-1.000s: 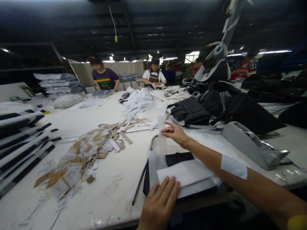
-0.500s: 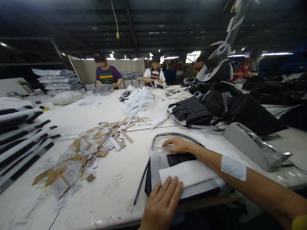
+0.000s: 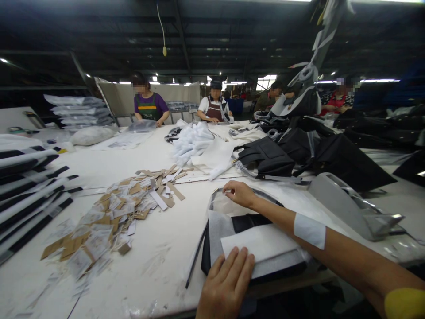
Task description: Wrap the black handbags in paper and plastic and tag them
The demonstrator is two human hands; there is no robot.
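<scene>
A flat black bag [image 3: 247, 222] lies at the table's near edge, partly covered by white wrapping sheets [image 3: 262, 244]. My left hand [image 3: 227, 283] rests flat on the near corner of those sheets, fingers stretched out. My right hand [image 3: 239, 193] reaches over the bag's far end. Its fingers are pinched on the bag's curved handle [image 3: 217, 195] where clear and white wrapping sits. A white strip [image 3: 309, 230] is stuck on my right forearm.
A heap of paper and cardboard tags [image 3: 114, 217] lies to the left. Striped packed stacks [image 3: 29, 186] line the left edge. Black bags [image 3: 299, 150] and a grey moulded part [image 3: 348, 204] crowd the right. White cloth [image 3: 195, 141] sits mid-table. Three people work at the far end.
My right hand held a white strip up a second ago, came down onto the bag's handle, and now pinches it slightly higher. My left hand stayed flat on the sheets.
</scene>
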